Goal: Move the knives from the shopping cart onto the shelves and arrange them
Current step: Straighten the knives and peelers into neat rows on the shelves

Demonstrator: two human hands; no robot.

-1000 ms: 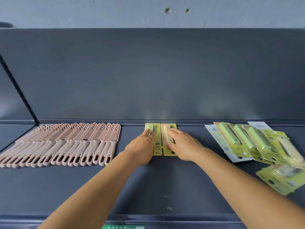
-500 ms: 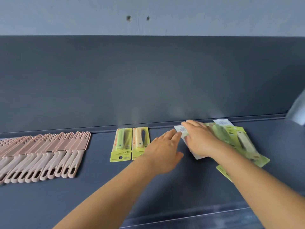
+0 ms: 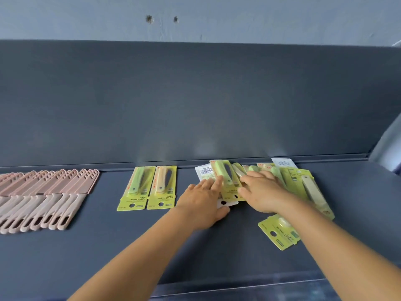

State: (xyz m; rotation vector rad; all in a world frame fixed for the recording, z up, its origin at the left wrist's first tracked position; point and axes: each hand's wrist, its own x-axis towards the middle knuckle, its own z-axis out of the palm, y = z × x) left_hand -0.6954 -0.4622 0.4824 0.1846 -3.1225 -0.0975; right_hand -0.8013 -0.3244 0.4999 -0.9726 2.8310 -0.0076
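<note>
Two green-carded fruit knives (image 3: 149,187) lie side by side on the dark shelf (image 3: 130,246), against its back wall. To their right is a loose, overlapping pile of several carded fruit knives (image 3: 288,177). My left hand (image 3: 204,203) rests with straight fingers on the pile's left end, touching a white-backed card (image 3: 206,171) and a green knife pack (image 3: 225,174). My right hand (image 3: 263,193) lies flat on the middle of the pile. One more pack (image 3: 280,233) sits apart, nearer the front edge.
A neat row of several pink knives (image 3: 45,198) fills the shelf's left part. The shelf's back panel (image 3: 195,105) rises behind everything. A pale post (image 3: 388,146) stands at the far right. The shelf's front edge runs below my forearms.
Both hands left the two aligned packs and moved right onto the loose pile. My view also shifted right, so the pink row now sits at the left edge.
</note>
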